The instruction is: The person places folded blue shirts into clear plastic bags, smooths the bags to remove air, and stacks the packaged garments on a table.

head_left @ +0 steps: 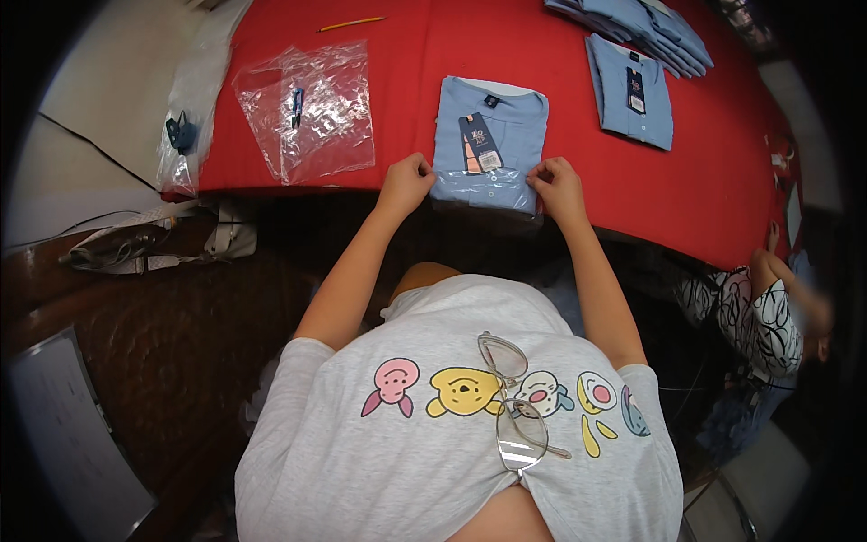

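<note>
**Holds a folded blue shirt [456, 117], near part in a clear bag [470, 191]**

Shows, at left, a teal tool [181, 134]; then, on the red cloth [402, 90], loose clear bags [339, 135] with a blue pen [297, 107] on top and, farther off, a yellow pencil [350, 24]. Pinches the clear bag's left edge with the left hand [408, 183], fingers narrow. Has the shirt at the cloth's near edge, collar far, dark tag [479, 140] in front. Pinches the right edge with the right hand [558, 187], also narrow. Shows, at right, a second folded shirt [614, 95] and, farther, stacked blue shirts [646, 32].
</note>
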Tool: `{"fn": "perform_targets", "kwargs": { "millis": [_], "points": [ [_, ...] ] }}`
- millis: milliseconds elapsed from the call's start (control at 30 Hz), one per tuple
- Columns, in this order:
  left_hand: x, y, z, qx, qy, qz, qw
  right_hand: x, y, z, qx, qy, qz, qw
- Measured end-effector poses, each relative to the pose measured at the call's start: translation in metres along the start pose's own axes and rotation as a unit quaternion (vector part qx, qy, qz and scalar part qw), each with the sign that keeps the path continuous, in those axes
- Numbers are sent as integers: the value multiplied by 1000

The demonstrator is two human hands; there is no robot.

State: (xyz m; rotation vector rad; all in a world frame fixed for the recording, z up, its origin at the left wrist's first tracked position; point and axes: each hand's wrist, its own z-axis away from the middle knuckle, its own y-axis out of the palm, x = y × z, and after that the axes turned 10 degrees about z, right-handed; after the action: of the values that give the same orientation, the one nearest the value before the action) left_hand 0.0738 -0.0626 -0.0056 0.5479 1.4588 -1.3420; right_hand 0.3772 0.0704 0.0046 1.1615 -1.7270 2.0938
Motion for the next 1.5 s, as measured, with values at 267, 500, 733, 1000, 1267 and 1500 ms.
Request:
{"fn": "perform_targets", "kwargs": {
  "millis": [267,500,733,1000,1267,1500],
  "points": [
    [-7,-5,1,5,29,-4,1000,-6,3,13,-7,56,-114,992],
    [-33,-25,-27,9,219,-167,961,5,-12,0,-84,-86,48,992],
    [-37,-16,-65,64,243,-235,939,10,-18,-28,-47,-38,144,988],
    [-37,-4,-62,162,271,-194,929,-3,-35,27,177,214,-345,897],
    [-41,4,-61,149,271,-213,927,-30,9,65,9,150,-257,955],
    [-31,1,-59,72,245,-204,945,-15,-6,10,-21,127,-101,987]
  ]
}}
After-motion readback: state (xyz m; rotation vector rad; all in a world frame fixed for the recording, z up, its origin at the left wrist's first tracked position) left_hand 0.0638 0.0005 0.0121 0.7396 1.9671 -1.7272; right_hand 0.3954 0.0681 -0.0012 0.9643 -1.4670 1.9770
